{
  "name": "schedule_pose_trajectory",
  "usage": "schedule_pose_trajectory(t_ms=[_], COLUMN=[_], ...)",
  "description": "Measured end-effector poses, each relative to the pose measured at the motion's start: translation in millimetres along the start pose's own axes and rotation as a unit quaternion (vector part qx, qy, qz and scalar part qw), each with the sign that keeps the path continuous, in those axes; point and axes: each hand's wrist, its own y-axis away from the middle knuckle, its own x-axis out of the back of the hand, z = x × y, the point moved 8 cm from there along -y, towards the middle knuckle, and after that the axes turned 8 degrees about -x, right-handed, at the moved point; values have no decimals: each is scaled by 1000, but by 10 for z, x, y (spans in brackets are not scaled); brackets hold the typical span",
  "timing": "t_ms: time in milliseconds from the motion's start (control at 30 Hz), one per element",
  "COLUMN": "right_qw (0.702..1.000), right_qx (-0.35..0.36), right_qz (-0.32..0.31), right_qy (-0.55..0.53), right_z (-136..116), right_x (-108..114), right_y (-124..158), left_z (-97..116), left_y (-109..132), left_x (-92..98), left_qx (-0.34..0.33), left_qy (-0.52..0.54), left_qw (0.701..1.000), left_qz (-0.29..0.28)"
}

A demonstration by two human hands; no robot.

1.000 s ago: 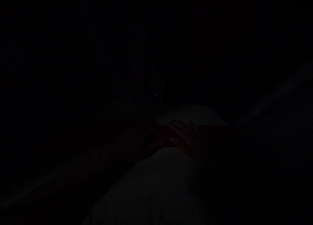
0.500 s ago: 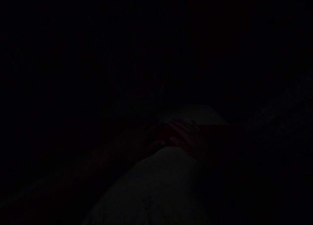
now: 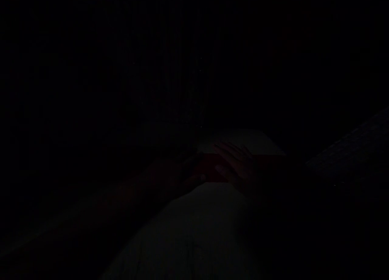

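The view is very dark. A dark red flat band point(image 3: 209, 166), its material too dim to make out, lies across a pale surface point(image 3: 209, 219). My left hand point(image 3: 174, 176) rests at the band's left part, thumb out along its near edge and fingers stretched toward the far edge, mostly lost in shadow. Over the band's middle is my right hand point(image 3: 238, 164), flat, with fingers spread and pointing up and left. Whether its palm presses on the band or hovers just above cannot be seen.
The pale surface's far right corner point(image 3: 261, 138) shows beyond the band. At the right, a dim greyish textured patch point(image 3: 355, 146) has a slanting edge. Everything else fades into black.
My right hand has shifted slightly to the right and its fingertips reach a little farther away, leaving more red showing between the hands. My left hand stays almost still.
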Motion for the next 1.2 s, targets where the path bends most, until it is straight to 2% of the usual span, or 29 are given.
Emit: schedule_pose_trajectory(t_ms=[133,233,333,433,500,633,767,933,1067,1200], right_qw=[999,999,1000,999,999,1000,997,1000,999,1000], right_qx=[-15,-16,-9,-6,-2,-4,-18,-9,-1,-3], right_qz=[-48,-43,-13,-27,-43,-13,-66,-6,-43,-5], right_qy=[14,17,12,23,32,23,28,14,23,6], right_z=[22,27,38,52,44,18,38,49,60,77], right_x=[-95,-97,-42,-64,-82,6,-81,-23,-108,-39], right_y=[5,-1,-19,-22,-17,-26,-13,-3,-8,-19], left_z=[-12,-31,-31,-10,-3,-10,-14,-3,-6,-4], left_y=[11,23,17,6,0,-13,-26,-9,0,-1], left_x=[-1,18,-13,-44,-48,-52,-52,-31,-17,-26], left_qx=[-4,6,10,3,-1,-3,0,2,4,3], left_qy=[16,58,42,-7,-11,-6,-5,-3,2,2], left_qw=[1000,998,999,1000,1000,1000,1000,1000,1000,1000], left_qz=[17,36,15,-13,-18,-19,-22,-21,-10,-7])
